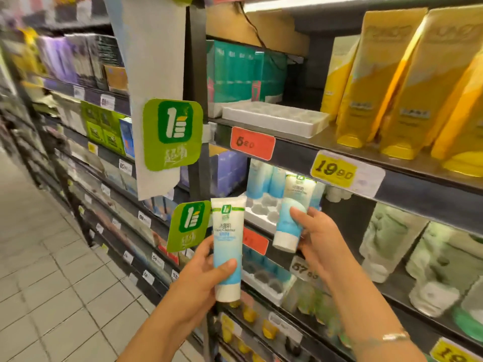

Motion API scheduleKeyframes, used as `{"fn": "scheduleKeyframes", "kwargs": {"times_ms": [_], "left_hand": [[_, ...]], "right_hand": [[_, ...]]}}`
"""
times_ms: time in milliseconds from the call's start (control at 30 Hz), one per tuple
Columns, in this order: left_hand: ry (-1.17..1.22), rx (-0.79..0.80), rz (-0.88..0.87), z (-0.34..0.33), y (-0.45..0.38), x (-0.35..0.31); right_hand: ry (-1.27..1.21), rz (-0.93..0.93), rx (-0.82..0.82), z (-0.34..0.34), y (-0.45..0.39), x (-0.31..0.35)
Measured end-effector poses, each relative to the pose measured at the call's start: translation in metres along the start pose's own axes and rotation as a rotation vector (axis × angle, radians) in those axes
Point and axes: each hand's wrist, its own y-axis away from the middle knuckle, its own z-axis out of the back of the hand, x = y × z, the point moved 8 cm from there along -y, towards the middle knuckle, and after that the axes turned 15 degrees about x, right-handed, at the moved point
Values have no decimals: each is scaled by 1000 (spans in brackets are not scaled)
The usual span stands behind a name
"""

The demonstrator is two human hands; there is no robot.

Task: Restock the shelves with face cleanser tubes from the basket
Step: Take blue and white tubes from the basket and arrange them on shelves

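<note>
My left hand (pixel 201 275) grips a white and blue face cleanser tube (pixel 228 231), cap down, in front of the shelf post. My right hand (pixel 318 239) holds a second, similar tube (pixel 290 220), cap down, at the front edge of the middle shelf. Behind that tube stand several blue and white tubes (pixel 264 178) in a white slotted tray (pixel 261 210) with bare slots showing. The basket is out of view.
Above, a shelf holds yellow tubes (pixel 407 87), teal boxes (pixel 235 71) and a bare white tray (pixel 274 116). Pale green tubes (pixel 392 239) stand right of my right hand. Green hanging signs (pixel 172 134) jut from the dark post. The tiled aisle floor (pixel 52 270) lies to the left.
</note>
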Motion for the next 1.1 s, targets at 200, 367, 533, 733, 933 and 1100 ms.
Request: {"fn": "scheduleKeyframes", "kwargs": {"times_ms": [200,367,533,733,933,1100], "left_hand": [[-14,-18,-12,2,-28,-2],[-23,-18,-32,9,-43,-11],[-6,18,-36,12,-58,-20],[-14,85,-21,14,-75,-31],[-16,147,10,18,-84,-30],[-16,165,14,19,-91,-28]], "right_hand": [[406,106,-152,8,-38,27],[731,68,-359,13,-61,34],[852,69,-478,12,-74,32],[934,93,-527,0,-83,26],[1021,79,-567,-3,-89,24],[1074,45,-536,-3,-92,22]]}}
